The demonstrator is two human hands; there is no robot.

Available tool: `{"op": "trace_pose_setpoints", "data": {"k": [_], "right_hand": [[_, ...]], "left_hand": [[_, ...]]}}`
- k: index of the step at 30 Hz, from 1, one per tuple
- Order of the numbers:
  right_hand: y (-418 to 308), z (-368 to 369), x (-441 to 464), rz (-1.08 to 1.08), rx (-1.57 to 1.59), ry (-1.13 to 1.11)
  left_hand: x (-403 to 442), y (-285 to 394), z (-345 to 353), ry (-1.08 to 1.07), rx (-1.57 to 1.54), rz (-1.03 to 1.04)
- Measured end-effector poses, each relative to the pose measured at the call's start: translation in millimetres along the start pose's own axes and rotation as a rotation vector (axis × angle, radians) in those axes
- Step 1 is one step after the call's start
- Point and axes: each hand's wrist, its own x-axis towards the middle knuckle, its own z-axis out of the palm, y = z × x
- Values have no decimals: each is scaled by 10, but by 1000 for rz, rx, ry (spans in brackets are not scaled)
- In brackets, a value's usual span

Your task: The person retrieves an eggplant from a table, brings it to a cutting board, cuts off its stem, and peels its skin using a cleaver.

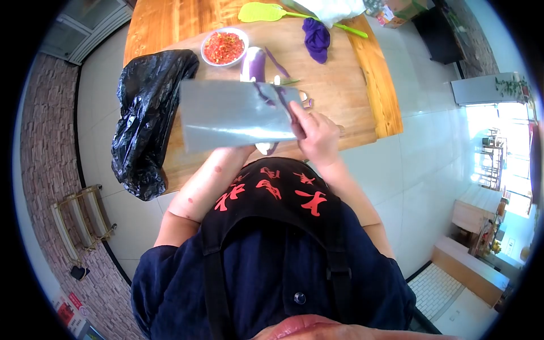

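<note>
Pale, glossy tiled floor [382, 184], brightly lit
A grey-brown, stone-patterned wall [45, 136] at left; a honey-coloured wooden desk [386, 110]; a glaring white window [517, 161] at right.

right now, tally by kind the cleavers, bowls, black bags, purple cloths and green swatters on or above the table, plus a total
Cleaver: 1, held in the right hand
Bowl: 1
Black bag: 1
Purple cloth: 1
Green swatter: 1
Total: 5
</note>
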Motion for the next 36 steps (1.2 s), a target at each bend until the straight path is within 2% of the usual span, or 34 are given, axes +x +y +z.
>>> {"op": "trace_pose_setpoints", "data": {"k": [2,4,5,6,8,11,13,17,26,31,32,36], "right_hand": [[128,29,-68,175,22,-66],[207,53,-115,408,76,-149],[184,11,-137,637,118,-303],[189,22,-203,683,152,-320],[190,37,-316,778,215,-352],[90,24,-385,398,200,-125],[-66,-154,-188,168,218,-102],[-258,-258,-73,-168,10,-79],[-363,-269,-47,-183,15,-108],[-302,-202,-67,-160,6,-22],[-288,-197,-62,-154,1,5],[-308,-277,-73,-197,-25,-103]], "left_hand": [[13,-64,35,42,50,116],[-24,-27,97,210,12,89],[79,36,-97,233,-1,-12],[142,91,-138,318,32,-1],[280,155,-321,239,-41,30],[430,229,-637,132,-148,47],[355,260,-546,-16,-135,3],[305,273,132,304,-84,67],[280,229,186,357,6,170],[213,188,78,209,62,185],[197,190,97,232,59,175],[185,201,126,268,70,132]]}}
